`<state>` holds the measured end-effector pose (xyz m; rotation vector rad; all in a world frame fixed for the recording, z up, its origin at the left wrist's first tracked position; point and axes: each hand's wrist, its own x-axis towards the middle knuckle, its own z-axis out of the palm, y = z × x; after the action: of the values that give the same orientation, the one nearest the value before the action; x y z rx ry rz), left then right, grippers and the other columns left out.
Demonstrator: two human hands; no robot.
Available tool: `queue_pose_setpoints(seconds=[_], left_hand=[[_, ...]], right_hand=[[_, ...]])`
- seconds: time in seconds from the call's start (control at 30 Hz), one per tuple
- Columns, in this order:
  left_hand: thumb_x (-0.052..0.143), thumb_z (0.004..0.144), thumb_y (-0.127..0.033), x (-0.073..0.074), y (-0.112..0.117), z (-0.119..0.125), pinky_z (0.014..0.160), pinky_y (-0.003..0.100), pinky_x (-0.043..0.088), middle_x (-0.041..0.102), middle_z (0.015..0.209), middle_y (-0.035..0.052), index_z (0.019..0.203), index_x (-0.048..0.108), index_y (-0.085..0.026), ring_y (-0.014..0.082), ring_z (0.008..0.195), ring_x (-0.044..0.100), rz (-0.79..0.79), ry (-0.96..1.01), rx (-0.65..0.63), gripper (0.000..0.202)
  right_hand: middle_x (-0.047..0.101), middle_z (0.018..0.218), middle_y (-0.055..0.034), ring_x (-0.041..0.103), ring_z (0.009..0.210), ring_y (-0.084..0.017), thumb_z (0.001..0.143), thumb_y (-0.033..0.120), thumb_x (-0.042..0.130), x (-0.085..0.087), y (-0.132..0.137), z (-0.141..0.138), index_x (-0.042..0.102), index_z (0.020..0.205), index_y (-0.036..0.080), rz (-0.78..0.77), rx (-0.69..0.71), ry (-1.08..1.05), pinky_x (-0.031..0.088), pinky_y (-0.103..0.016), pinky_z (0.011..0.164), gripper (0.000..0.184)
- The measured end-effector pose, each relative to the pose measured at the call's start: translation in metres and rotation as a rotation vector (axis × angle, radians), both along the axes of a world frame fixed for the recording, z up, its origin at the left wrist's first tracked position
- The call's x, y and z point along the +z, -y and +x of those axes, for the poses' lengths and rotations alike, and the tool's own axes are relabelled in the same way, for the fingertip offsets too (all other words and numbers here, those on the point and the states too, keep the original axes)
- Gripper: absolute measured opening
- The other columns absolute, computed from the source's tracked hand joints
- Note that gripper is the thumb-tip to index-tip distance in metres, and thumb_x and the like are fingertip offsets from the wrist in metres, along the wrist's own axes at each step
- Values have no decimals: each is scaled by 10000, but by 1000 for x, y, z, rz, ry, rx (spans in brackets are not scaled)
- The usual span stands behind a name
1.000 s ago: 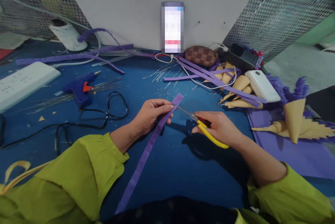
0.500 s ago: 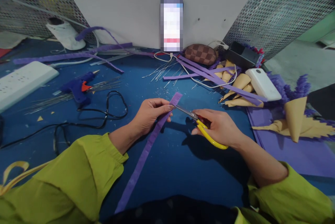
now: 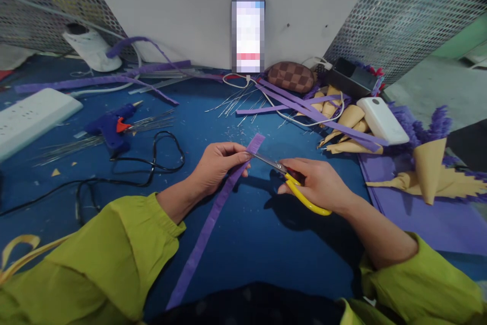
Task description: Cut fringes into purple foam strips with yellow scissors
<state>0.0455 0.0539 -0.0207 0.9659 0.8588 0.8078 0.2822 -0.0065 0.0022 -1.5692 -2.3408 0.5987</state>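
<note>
Between thumb and fingers, my left hand (image 3: 222, 165) pinches a long purple paper strip (image 3: 207, 231) near its upper end. The strip slants down toward my lap, and a short end sticks out above the thumb. My right hand (image 3: 319, 183) is closed around the yellow handle of a pair of scissors (image 3: 303, 194). Their blades point left and meet the strip's edge right beside my left thumb. How far the blades are apart is too fine to make out.
A blue glue gun (image 3: 112, 124) with a black cord lies left, near a white power strip (image 3: 36, 117). Thin wires (image 3: 236, 102) and a phone (image 3: 248, 33) are at the back. Right are a power bank (image 3: 384, 121), a paper cone (image 3: 429, 170) and purple sheets (image 3: 422, 228).
My hands, the strip and the scissors keep almost the same position. The whole view has shifted very slightly.
</note>
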Motion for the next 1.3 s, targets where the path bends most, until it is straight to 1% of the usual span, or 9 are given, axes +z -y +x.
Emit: queue_pose_setpoints(seconds=[0.13, 0.43, 0.67, 0.9, 1.1, 1.3], left_hand=[[806, 674, -279, 1, 1, 0, 466, 179, 451, 658, 584, -10, 696, 691, -140, 94, 470, 603, 1, -11, 3, 182], [800, 678, -300, 1, 0, -1, 481, 198, 462, 658, 592, -6, 705, 687, -148, 99, 474, 599, -11, -33, 4, 192], [795, 671, -296, 1, 0, 0, 476, 207, 466, 655, 588, -4, 710, 685, -145, 105, 471, 598, -16, -39, 11, 190], [782, 695, -300, 1, 1, 0, 451, 192, 451, 662, 595, -3, 726, 696, -145, 104, 468, 603, -23, -22, 7, 180], [786, 695, -302, 1, 1, -1, 460, 187, 456, 663, 593, -1, 721, 695, -143, 100, 466, 604, -32, -17, -5, 185], [780, 681, -284, 3, -1, -3, 445, 189, 447, 661, 575, 3, 668, 653, -148, 95, 438, 584, -96, -12, -45, 187]], right_hand=[[602, 730, 5, 488, 600, -115, 854, 634, 554, 2, 0, -1, 649, 998, 200, -2, 21, 6, 305, -225, 571, 467], [590, 705, -1, 461, 568, -109, 866, 640, 529, 1, 0, -2, 627, 877, 188, 15, 36, 19, 304, -223, 559, 463], [593, 709, -1, 455, 567, -107, 868, 632, 533, 3, 0, -2, 632, 887, 189, 14, 35, 24, 301, -220, 555, 454], [593, 701, -4, 455, 564, -111, 867, 626, 540, 2, 0, -1, 644, 905, 189, 26, 24, 29, 292, -219, 555, 451], [566, 675, 1, 429, 556, -105, 871, 632, 527, 2, 0, -1, 626, 839, 183, 16, 31, 30, 280, -221, 548, 461], [529, 649, 20, 420, 577, -108, 864, 630, 537, 4, -2, -1, 614, 804, 190, -61, 46, -23, 291, -216, 558, 450]])
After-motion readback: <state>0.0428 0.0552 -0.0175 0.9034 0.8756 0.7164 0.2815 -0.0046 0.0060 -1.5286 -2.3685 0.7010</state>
